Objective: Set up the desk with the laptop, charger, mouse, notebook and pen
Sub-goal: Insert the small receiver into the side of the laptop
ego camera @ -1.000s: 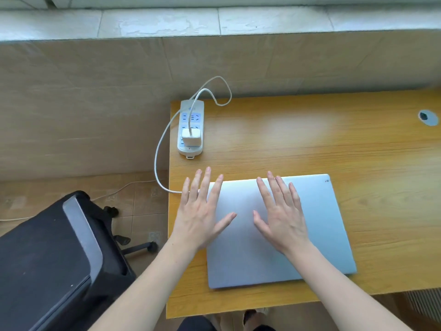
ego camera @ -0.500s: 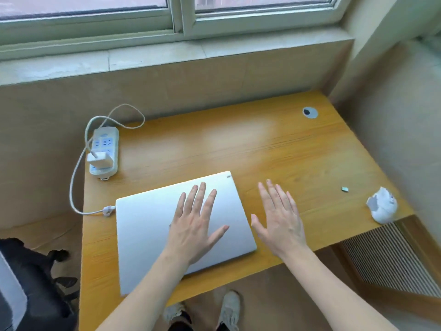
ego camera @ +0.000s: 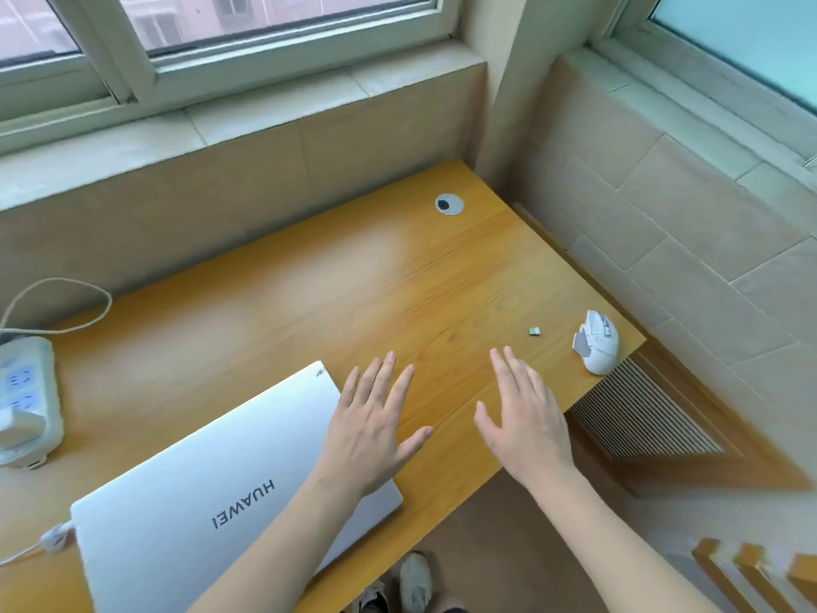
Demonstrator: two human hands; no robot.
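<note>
Lying beyond the right hand (ego camera: 526,426): mouse (ego camera: 597,342).

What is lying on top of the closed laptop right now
Only the left hand, with its palm over the right edge of the laptop and fingers reaching past it above the desk. Whether it touches the lid cannot be told. The lid under the hand and forearm is hidden.

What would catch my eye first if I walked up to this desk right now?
Probably the two open hands, left hand and right hand, spread above the wooden desk. Under the left wrist lies a closed silver laptop at the near left, with a cable plugged into its left edge. Far right, by the desk's edge, sits a white mouse with a tiny USB dongle beside it.
</note>
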